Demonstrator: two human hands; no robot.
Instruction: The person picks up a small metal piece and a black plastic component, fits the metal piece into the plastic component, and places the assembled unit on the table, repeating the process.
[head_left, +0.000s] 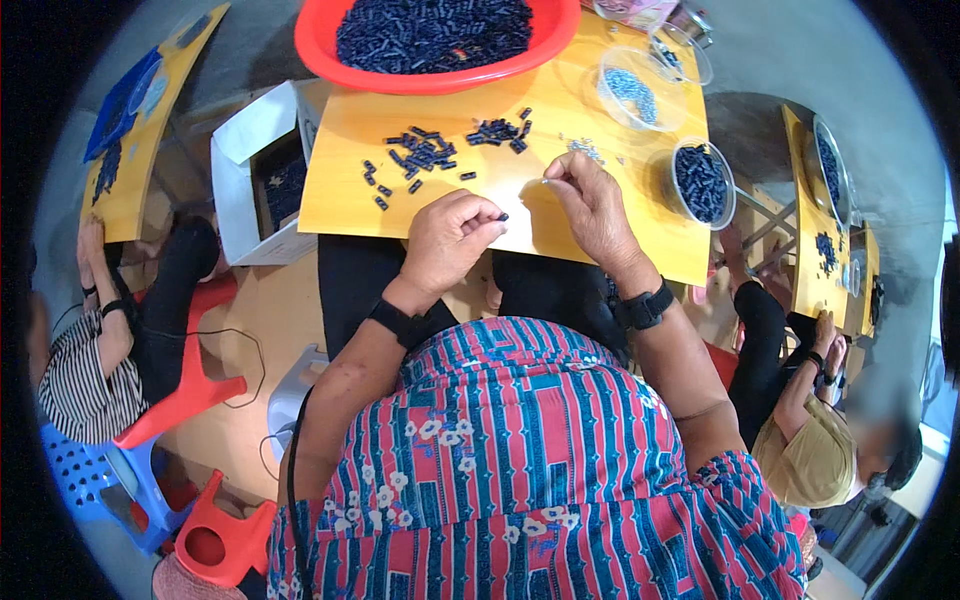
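Observation:
Between thumb and forefinger, my left hand [448,238] pinches a small black plastic piece [502,217] over the near edge of the yellow table. My right hand [592,208] pinches a tiny silvery metal piece [546,181], too small to name. The two hands are apart, a short gap between their fingertips. Loose black pieces [425,152] lie in a group beyond my left hand, with a second cluster [495,132] to its right. Several tiny metal parts [583,148] are scattered just beyond my right hand.
A red basin [312,40] full of black pieces stands at the back. Clear tubs of metal parts [630,95] and black pieces [702,183] are at the right. An open white box [250,130] sits left of the table [345,200]. Other people work at side tables.

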